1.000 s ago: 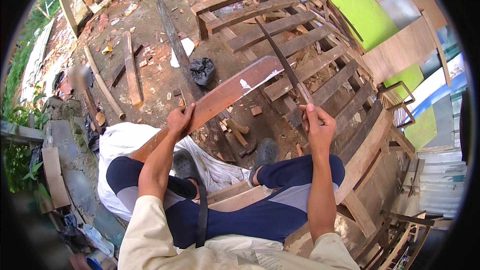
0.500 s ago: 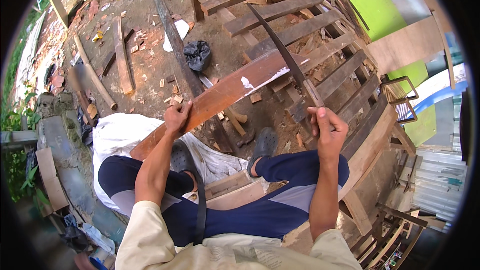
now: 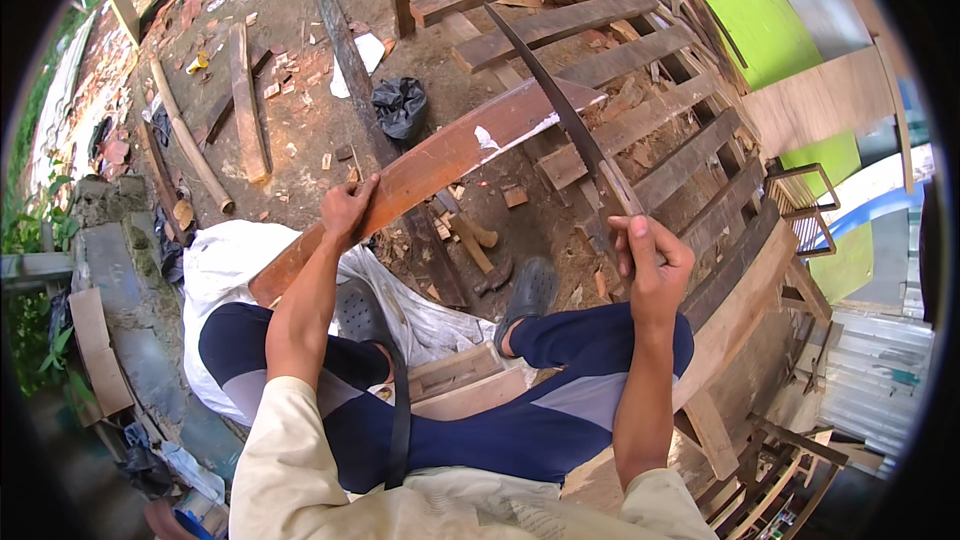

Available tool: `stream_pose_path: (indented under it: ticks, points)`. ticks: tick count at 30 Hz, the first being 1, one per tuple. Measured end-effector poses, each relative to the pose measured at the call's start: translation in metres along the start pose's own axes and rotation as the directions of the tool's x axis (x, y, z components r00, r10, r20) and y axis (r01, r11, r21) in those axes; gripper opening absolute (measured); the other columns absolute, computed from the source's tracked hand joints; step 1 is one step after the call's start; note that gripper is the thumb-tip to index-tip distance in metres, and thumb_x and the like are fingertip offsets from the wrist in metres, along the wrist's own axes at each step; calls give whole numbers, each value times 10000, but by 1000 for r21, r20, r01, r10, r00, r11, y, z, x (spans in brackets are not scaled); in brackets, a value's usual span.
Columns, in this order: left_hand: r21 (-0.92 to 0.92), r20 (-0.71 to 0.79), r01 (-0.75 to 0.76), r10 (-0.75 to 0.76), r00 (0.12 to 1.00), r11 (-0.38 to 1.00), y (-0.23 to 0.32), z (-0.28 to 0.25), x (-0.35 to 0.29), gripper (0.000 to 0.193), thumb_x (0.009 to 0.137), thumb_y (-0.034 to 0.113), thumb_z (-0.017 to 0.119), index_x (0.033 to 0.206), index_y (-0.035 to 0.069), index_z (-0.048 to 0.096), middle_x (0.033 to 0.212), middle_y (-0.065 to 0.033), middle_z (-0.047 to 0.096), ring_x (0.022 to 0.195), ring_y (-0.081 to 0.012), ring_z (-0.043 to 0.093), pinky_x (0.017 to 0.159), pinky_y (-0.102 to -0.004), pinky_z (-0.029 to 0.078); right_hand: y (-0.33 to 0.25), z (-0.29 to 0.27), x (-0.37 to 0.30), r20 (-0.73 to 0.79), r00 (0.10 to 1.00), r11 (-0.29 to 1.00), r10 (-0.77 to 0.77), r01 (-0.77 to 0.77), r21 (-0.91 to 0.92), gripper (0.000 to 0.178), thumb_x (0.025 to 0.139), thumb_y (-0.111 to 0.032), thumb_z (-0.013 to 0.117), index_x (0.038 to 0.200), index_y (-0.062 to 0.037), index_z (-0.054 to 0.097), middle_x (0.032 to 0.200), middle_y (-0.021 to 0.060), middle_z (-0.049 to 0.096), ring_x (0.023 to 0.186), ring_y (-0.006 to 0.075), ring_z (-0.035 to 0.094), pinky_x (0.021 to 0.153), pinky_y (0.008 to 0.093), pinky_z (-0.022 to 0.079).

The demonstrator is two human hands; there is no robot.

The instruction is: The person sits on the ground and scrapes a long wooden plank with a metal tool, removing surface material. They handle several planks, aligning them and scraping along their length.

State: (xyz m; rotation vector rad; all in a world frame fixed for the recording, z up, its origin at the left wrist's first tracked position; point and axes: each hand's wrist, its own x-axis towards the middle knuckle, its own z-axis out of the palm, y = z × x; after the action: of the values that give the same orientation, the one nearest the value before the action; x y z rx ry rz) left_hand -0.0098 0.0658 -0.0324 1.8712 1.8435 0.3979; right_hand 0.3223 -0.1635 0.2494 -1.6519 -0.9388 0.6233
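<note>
Across my left thigh and out to the right slants a long reddish-brown wooden board (image 3: 430, 167), with white patches near its far end. My left hand (image 3: 347, 208) grips its upper edge, fingers closed round it. A tool with a long dark, tapering blade (image 3: 553, 88) is in my right hand (image 3: 655, 262), closed on its near end. The blade crosses over the board's far end in view; whether it touches the wood, I cannot tell. Whether it is a saw or a machete is not plain either.
Right of the board stands a slatted wooden frame (image 3: 640, 120). A hammer-like tool (image 3: 495, 277) lies between my feet. Beyond are a black plastic bag (image 3: 398, 107), a long dark beam (image 3: 345, 50) and scattered wood chips. White cloth (image 3: 235, 258) lies by my left leg.
The board has shifted slightly left and away from me, my left hand with it. The blade's tip has moved a little left; both hands keep their grip.
</note>
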Motion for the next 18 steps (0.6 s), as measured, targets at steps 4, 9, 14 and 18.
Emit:
stream_pose_path:
  ticks: [4,9,14,18]
  points:
    - [25,21,-26,26,999,999,-5,11,6,720,878,716,556,692,34,691,675,-220,658,693,-423,670,637,-495,506,5,13,4,61,997,997,36,-32,-65,238,978,-169,648,949,40,758,741,22,641,659,92,564,609,251,433]
    - [144,-32,-197,204,979,970,-15,20,0,557,974,559,513,776,71,694,759,-159,683,789,-361,665,790,-489,475,-13,37,14,197,979,991,58,-32,-131,151,926,-97,703,930,44,757,774,95,694,702,128,615,663,270,473]
    - [481,-127,-160,249,960,862,-5,20,-9,466,1026,487,443,1196,114,665,1192,-123,653,1157,-297,573,1007,-545,372,-21,39,28,225,965,984,135,-105,-141,177,942,-135,707,948,35,755,802,104,712,726,120,625,678,263,481]
    - [228,-232,131,-77,970,965,26,34,-17,554,1041,468,406,1462,113,468,1498,-189,456,1428,-348,375,1143,-610,254,-25,37,26,173,984,995,33,-16,-98,208,950,-164,710,960,40,752,813,98,714,741,116,626,689,262,484]
